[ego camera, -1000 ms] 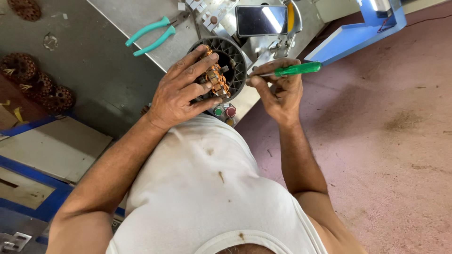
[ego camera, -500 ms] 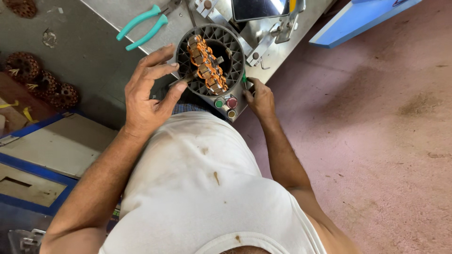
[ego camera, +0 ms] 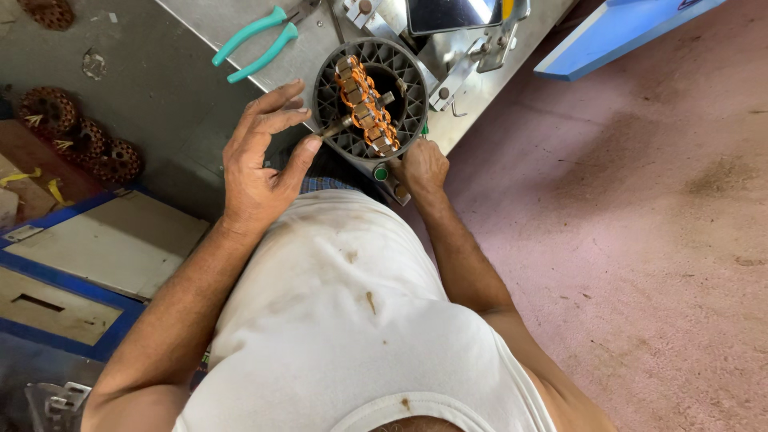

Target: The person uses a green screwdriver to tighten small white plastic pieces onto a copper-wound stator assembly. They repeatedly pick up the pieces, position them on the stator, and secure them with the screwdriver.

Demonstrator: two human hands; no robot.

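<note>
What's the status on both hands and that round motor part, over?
Left hand open, fingertips at rim of round black housing with copper-wound core. Right hand closed at housing's lower edge. Teal pliers lying apart, nothing blocking.

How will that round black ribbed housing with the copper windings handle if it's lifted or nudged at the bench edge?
The round black housing looks rigid: moulded ribs, no sag. Probably heavy for its size, given the copper-wound core inside. It sits near the bench edge, with the left hand and right hand at its rim; being round, it might roll if tipped on edge.
</note>
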